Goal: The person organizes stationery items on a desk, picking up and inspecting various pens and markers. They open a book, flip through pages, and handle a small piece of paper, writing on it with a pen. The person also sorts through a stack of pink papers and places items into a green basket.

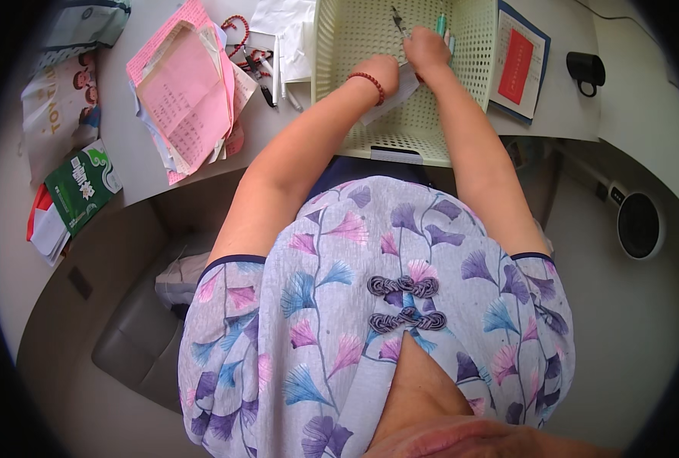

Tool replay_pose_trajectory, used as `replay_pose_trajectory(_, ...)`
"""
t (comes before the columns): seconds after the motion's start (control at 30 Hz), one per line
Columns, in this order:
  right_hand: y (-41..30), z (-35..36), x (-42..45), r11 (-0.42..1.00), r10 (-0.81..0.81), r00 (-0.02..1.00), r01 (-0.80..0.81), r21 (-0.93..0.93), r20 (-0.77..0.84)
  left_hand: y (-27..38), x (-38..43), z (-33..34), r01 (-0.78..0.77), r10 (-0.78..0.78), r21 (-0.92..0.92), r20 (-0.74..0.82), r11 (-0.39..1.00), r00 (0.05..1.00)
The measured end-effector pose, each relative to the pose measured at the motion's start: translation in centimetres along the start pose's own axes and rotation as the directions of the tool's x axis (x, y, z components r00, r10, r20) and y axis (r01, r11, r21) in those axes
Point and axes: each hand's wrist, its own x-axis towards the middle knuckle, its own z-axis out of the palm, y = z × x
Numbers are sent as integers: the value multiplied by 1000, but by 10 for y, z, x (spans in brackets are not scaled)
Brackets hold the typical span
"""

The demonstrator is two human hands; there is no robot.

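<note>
Both hands are inside a pale green perforated plastic basket [362, 147]. My left hand [384, 73], with a red beaded bracelet [372, 82] at the wrist, is closed on a white paper [394, 104] that slants between the two hands. My right hand [428, 54] is beside it, fingers curled and mostly hidden. A clear pen with a black end [397, 18] meets the right fingertips; whether they grip it is unclear. Beyond that hand, a green pen [441, 26] and other slim items lean along the basket's right side. Something red shows beneath the right wrist.
Left of the basket are several pens [276, 71], red beads [242, 26], white paper [296, 43] and a pile of pink handwritten sheets [182, 109]. A green packet [83, 186] is at the far left. A blue folder [540, 74] and black mug [586, 70] are on the right.
</note>
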Motion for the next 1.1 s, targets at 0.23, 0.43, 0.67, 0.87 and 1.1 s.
replay_pose_trajectory(0.23,-2,-45,-21,481,175,984,-71,874,-16,-14,-20,-21,-71,14,-274,-203,959,979)
replay_pose_trajectory(0.43,3,-103,-61,-127,113,993,47,991,-33,-26,-58,-41,-181,99,-818,-152,546,983)
replay_pose_trajectory(0.67,-4,-122,-82,-485,-35,990,-139,863,140,-17,-81,-41,-155,194,-987,-159,-37,968)
replay_pose_trajectory(0.87,-17,-124,-91,-402,-72,995,-98,910,75,-5,-94,-52,-101,160,-985,-123,-142,979)
replay_pose_trajectory(1.1,-28,-120,-92,-380,-76,996,-65,923,39,-20,-88,-40,-279,101,-960,-280,-26,955)
